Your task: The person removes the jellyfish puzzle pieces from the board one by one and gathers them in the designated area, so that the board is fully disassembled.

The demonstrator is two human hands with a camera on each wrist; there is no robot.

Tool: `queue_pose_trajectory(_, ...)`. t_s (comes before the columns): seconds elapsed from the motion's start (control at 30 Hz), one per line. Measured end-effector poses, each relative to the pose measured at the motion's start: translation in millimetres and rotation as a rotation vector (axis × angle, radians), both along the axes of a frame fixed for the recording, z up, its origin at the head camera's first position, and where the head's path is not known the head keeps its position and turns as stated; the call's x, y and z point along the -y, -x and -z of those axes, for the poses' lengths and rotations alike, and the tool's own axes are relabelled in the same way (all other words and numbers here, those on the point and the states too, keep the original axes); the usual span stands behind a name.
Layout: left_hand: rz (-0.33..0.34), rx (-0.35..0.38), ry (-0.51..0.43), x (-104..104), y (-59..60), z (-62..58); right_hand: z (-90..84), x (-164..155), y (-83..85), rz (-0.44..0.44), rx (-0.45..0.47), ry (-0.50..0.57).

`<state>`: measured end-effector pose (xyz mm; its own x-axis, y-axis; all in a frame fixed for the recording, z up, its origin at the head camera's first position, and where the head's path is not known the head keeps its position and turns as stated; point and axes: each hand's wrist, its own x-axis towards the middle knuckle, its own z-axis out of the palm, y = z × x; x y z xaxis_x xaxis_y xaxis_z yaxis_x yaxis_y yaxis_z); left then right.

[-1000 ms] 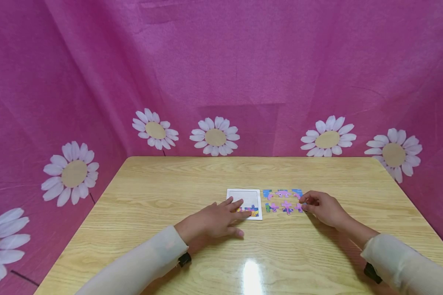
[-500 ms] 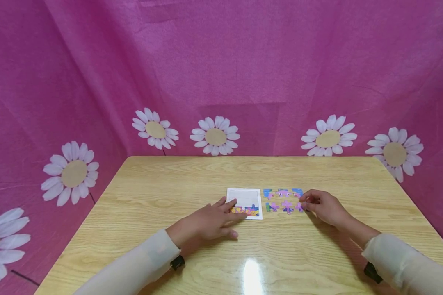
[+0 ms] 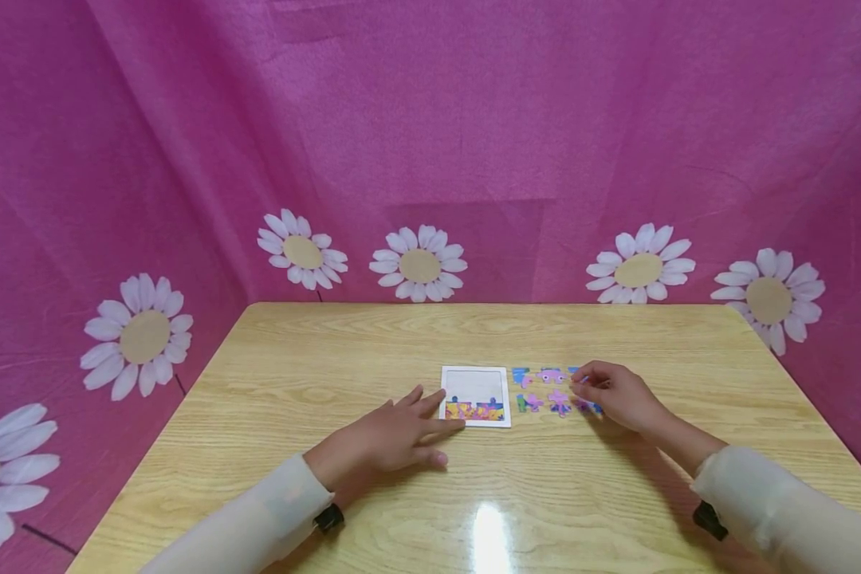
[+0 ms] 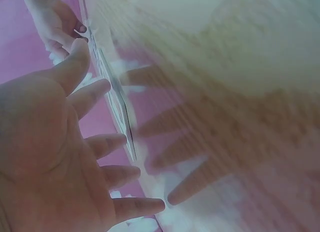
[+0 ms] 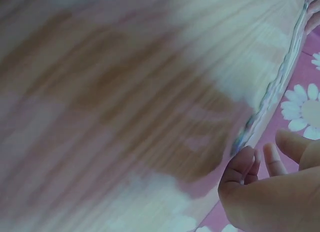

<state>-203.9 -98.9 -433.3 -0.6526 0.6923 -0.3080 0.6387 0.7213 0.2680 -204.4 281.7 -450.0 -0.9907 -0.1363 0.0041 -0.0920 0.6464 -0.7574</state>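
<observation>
At near left, left hand (image 3: 391, 434), fingers spread, beside puzzle frame (image 3: 477, 384); light steadying would help. Right of frame, right hand (image 3: 620, 396) bent over loose pieces (image 3: 551, 376), cannot tell if pinching one; edge grip likely spares neighbours.

Cream long sleeves (image 3: 247, 518), a small black device (image 3: 328, 518) below each cuff (image 3: 317, 481)

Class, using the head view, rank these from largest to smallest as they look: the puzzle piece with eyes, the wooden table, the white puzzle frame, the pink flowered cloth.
1. Pink flowered cloth
2. Wooden table, partly covered by the arms
3. White puzzle frame
4. Puzzle piece with eyes
</observation>
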Motion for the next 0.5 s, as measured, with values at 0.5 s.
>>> queue_pose_trajectory(0.5, -0.026, 0.035, -0.029, 6.3, -3.2, -1.3, -12.8, 62.9, 9.1, -0.084, 0.016, 0.093)
